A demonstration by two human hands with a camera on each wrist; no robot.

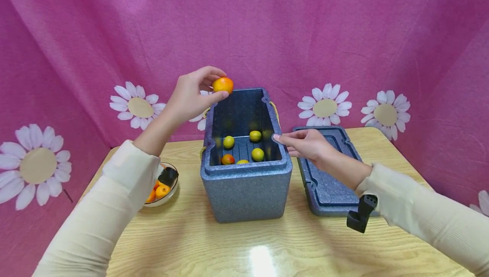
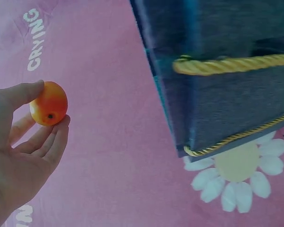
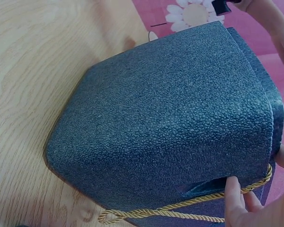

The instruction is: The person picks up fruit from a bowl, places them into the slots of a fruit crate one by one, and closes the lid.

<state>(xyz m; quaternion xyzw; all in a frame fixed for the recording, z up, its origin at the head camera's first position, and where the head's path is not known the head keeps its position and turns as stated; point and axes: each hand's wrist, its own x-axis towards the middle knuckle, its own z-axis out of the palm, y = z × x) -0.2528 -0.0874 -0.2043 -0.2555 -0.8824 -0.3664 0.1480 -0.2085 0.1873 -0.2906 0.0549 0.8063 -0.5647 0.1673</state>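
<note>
My left hand (image 1: pixel 192 92) holds a small round orange-and-yellow fruit (image 1: pixel 223 85) between thumb and fingers, raised above the far left corner of a grey foam box (image 1: pixel 248 198). In the left wrist view the fruit (image 2: pixel 49 104) shows a dark spot near its lower end. My right hand (image 1: pixel 307 144) grips the box's right rim, thumb on top and fingers against the outer side by the yellow rope (image 3: pixel 180 204). Inside the lidless box several fruits lie apart on the floor: yellow-green ones (image 1: pixel 257 154) and one orange-red fruit (image 1: pixel 228 159).
A bowl (image 1: pixel 172 193) of orange fruits (image 1: pixel 162 190) stands left of the box, partly hidden by my left sleeve. The grey lid (image 1: pixel 332 183) lies on the wooden table (image 1: pixel 183 243) at the right. A pink flowered cloth (image 1: pixel 244 22) hangs behind.
</note>
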